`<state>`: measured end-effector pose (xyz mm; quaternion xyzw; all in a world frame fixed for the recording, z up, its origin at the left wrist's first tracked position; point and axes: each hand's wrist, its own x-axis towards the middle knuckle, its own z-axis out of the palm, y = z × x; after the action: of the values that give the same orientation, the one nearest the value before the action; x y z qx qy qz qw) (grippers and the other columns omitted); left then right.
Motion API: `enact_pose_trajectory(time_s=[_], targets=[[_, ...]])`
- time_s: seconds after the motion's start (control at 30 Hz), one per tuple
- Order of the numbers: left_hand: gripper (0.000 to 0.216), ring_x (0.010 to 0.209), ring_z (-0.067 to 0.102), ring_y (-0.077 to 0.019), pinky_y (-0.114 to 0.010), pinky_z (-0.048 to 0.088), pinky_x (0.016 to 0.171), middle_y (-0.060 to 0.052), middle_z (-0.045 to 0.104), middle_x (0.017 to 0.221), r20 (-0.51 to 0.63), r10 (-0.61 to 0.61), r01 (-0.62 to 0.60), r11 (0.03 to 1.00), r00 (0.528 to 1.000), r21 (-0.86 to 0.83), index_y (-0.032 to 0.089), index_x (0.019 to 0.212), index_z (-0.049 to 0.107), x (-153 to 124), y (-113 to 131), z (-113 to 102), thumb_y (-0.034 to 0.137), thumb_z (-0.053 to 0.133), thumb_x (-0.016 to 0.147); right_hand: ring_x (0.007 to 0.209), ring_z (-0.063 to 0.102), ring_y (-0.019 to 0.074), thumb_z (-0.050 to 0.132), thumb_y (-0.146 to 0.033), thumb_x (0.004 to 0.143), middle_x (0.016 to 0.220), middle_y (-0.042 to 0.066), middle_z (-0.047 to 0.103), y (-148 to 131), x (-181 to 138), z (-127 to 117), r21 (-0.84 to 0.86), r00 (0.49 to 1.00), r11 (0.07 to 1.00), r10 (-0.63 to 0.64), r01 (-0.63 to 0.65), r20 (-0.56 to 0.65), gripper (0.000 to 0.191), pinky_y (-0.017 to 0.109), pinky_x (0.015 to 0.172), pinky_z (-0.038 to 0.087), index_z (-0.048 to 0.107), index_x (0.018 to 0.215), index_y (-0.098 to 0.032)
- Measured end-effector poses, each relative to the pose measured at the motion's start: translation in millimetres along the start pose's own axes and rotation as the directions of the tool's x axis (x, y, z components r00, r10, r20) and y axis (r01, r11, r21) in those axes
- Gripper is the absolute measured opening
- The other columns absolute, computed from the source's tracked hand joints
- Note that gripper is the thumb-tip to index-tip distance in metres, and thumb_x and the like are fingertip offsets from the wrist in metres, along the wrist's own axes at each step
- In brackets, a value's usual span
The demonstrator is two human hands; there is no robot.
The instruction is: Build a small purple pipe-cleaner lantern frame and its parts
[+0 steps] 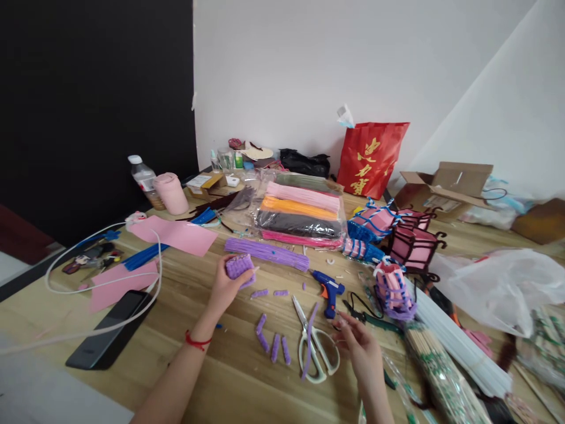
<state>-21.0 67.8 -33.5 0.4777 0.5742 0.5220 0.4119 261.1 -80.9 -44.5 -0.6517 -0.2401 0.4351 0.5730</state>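
My left hand [224,284] grips a small purple fuzzy block [238,266], apparently built of pipe-cleaner pieces, with the thumb across its near side. My right hand [362,347] is low at the right, fingers curled and tips pinched together beside the scissors' handle; anything between them is too small to make out. White-handled scissors [301,313] lie between the hands, a purple strip [313,321] across them. Just beyond my right fingertips rests a blue glue gun [330,287]. Several short purple pieces [275,347] are scattered nearby, and a purple pipe-cleaner bundle [267,253] lies behind.
Bagged coloured pipe cleaners [300,215] sit at the back. Pink lantern-like models [410,247] and wrapped wooden sticks [436,359] crowd the right. Leftward are a phone [110,330], a white cable [159,259], pink sheets [176,234] and a pink cup [171,194]. A red bag [373,159] stands behind.
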Motion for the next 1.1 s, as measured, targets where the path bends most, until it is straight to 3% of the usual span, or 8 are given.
enact_pose_trajectory(time_s=[0.1, 0.23, 0.37, 0.5, 0.63, 0.8, 0.93, 1.1], targets=[[0.057, 0.094, 0.058, -0.0211, -0.036, 0.047, 0.083, -0.007, 0.057, 0.107, 0.126, 0.105, -0.117, 0.989, 0.986, 0.091, 0.020, 0.110, 0.049, 4.2, -1.3, 18.2, 0.031, 0.074, 0.060, 0.057, 0.065, 0.0206, 0.075, -0.047, 0.056, 0.079, 0.008, 0.073, 5.2, -2.1, -13.5, -0.004, 0.997, 1.000, -0.012, 0.012, -0.073, 0.053, 0.030, 0.051, 0.054, 0.064, 0.096, -0.014], [0.048, 0.101, 0.054, -0.0246, -0.040, 0.040, 0.091, -0.006, 0.057, 0.105, 0.195, 0.182, -0.216, 0.961, 0.964, 0.172, 0.019, 0.100, 0.057, 3.4, -9.3, 36.3, 0.028, 0.076, 0.057, 0.059, 0.066, 0.0231, 0.073, -0.049, 0.055, 0.079, 0.008, 0.073, 10.1, -4.6, -29.8, -0.027, 0.993, 1.000, -0.019, 0.016, -0.116, 0.052, 0.031, 0.051, 0.054, 0.066, 0.094, -0.015], [0.054, 0.110, 0.051, -0.0229, -0.036, 0.038, 0.096, -0.007, 0.057, 0.116, 0.273, 0.243, -0.296, 0.940, 0.931, 0.171, 0.021, 0.113, 0.053, 1.7, -13.9, 36.9, 0.028, 0.073, 0.063, 0.063, 0.067, 0.0246, 0.069, -0.055, 0.055, 0.088, 0.009, 0.072, 6.8, -5.7, -54.3, -0.201, 0.978, 0.980, -0.033, -0.009, -0.204, 0.062, 0.031, 0.050, 0.052, 0.064, 0.103, -0.016], [0.032, 0.108, 0.055, -0.0190, -0.032, 0.042, 0.092, -0.009, 0.059, 0.116, 0.251, 0.282, -0.350, 0.889, 0.926, 0.294, 0.020, 0.114, 0.052, 11.1, -22.7, 18.9, 0.032, 0.044, 0.086, 0.066, 0.066, 0.0267, 0.059, -0.059, 0.064, 0.085, 0.009, 0.071, 2.6, -6.0, -79.0, -0.593, 0.928, 0.799, -0.143, -0.096, -0.344, 0.057, 0.035, 0.057, 0.050, 0.065, 0.104, -0.019], [0.028, 0.100, 0.057, -0.0237, -0.039, 0.043, 0.088, -0.012, 0.063, 0.104, 0.195, 0.276, -0.336, 0.832, 0.941, 0.442, 0.017, 0.106, 0.057, 26.0, -35.5, -6.9, 0.027, 0.040, 0.086, 0.067, 0.064, 0.0282, 0.059, -0.057, 0.062, 0.086, 0.014, 0.068, 12.5, 0.1, -91.1, -0.801, 0.912, 0.596, -0.297, -0.056, -0.285, 0.059, 0.039, 0.068, 0.049, 0.067, 0.102, -0.015], [0.019, 0.095, 0.055, -0.0310, -0.046, 0.038, 0.089, -0.013, 0.064, 0.093, 0.203, 0.297, -0.358, 0.702, 0.933, 0.615, 0.017, 0.089, 0.064, 32.9, -44.0, -25.6, 0.027, 0.056, 0.075, 0.069, 0.066, 0.0275, 0.057, -0.057, 0.064, 0.086, 0.010, 0.071, 28.4, 7.5, -92.7, -0.745, 0.950, 0.666, -0.215, -0.028, -0.228, 0.045, 0.035, 0.064, 0.049, 0.069, 0.088, -0.021], [0.012, 0.087, 0.056, -0.0294, -0.043, 0.041, 0.083, -0.010, 0.064, 0.084, 0.255, 0.324, -0.408, 0.614, 0.911, 0.676, 0.019, 0.077, 0.064, 35.0, -43.4, -28.1, 0.026, 0.054, 0.075, 0.066, 0.065, 0.0259, 0.058, -0.056, 0.064, 0.089, 0.008, 0.071, 28.3, 5.4, -90.8, -0.715, 0.955, 0.698, -0.184, -0.039, -0.232, 0.041, 0.035, 0.064, 0.049, 0.069, 0.085, -0.022], [0.018, 0.092, 0.055, -0.0288, -0.041, 0.041, 0.084, -0.011, 0.062, 0.094, 0.322, 0.389, -0.496, 0.538, 0.863, 0.681, 0.019, 0.092, 0.062, 45.6, -33.0, -19.0, 0.023, 0.049, 0.080, 0.062, 0.064, 0.0260, 0.061, -0.058, 0.060, 0.080, 0.007, 0.072, 23.6, 1.7, -85.2, -0.702, 0.946, 0.712, -0.224, -0.007, -0.236, 0.040, 0.035, 0.061, 0.049, 0.068, 0.076, -0.022]])
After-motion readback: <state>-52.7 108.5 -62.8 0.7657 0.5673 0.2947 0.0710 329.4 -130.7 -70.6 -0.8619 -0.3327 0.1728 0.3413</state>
